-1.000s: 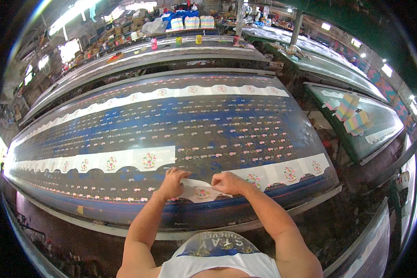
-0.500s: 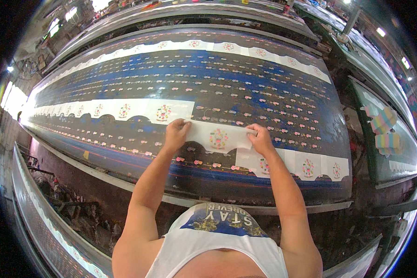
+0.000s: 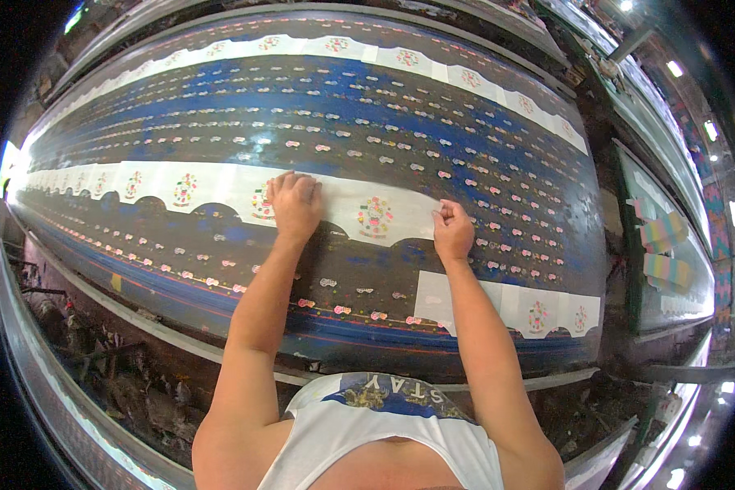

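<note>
My left hand [image 3: 296, 208] has its fingers curled and bunched on the left end of a white fabric piece [image 3: 376, 220] with a colourful print, where it meets a row of similar printed pieces [image 3: 183, 189]. My right hand [image 3: 453, 229] pinches the right end of that piece. The piece lies stretched between them, with a scalloped near edge, on a long dark printing table [image 3: 180, 253] speckled with small pink, white and blue marks. Below my right hand, partly behind my forearm, lies a shorter row of white pieces [image 3: 536, 314].
Another row of printed pieces [image 3: 335, 45] runs along the table's far side. To the right, across a gap, stands a green table [image 3: 645, 318] with striped pastel pieces [image 3: 664, 234]. A metal post [image 3: 633, 45] rises at the upper right, and more long tables line the lower left and far side.
Both hands carried the fabric piece up and forward from the near row to the middle row's end. My left hand moved onto that row's end. The view has tilted downward.
</note>
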`<state>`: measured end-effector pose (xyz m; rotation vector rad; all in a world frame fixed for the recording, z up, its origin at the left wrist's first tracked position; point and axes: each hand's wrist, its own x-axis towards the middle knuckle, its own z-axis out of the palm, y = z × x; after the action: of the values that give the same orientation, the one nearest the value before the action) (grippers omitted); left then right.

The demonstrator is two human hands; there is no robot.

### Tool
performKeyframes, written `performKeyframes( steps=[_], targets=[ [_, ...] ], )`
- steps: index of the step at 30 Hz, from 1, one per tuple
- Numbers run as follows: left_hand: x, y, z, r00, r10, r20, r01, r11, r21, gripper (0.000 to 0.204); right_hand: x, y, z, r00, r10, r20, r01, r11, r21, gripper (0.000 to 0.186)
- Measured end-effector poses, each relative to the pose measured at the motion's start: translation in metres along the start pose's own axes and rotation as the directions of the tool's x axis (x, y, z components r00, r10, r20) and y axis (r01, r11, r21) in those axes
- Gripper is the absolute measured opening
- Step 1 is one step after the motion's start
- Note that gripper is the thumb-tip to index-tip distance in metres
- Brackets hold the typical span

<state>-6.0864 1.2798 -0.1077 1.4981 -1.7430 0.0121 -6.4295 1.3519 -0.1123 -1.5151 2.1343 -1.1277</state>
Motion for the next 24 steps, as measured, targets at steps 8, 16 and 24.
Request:
performKeyframes(
  steps=[8, 16, 24],
  targets=[
    [0.002, 0.006, 0.002, 0.994, -0.064, -0.084, 0.07, 0.995, 0.073, 0.036, 0.006, 0.019, -0.018, 0.957, 0.276, 0.087, -0.286, 0.851, 0.441, 0.017],
    [-0.003, -0.01, 0.0, 0.988, 0.032, -0.152, -0.047, 0.994, -0.094, 0.018, -0.024, 0.065, -0.154, 0.96, -0.048, 0.275, 0.107, 0.974, -0.202, 0.013],
    [-0.048, 0.097, -0.005, 0.968, 0.245, -0.056, -0.251, 0.934, -0.255, 0.015, -0.052, 0.092, -0.228, 0.817, -0.238, 0.526, 0.463, 0.814, -0.351, 0.011]
  ],
)
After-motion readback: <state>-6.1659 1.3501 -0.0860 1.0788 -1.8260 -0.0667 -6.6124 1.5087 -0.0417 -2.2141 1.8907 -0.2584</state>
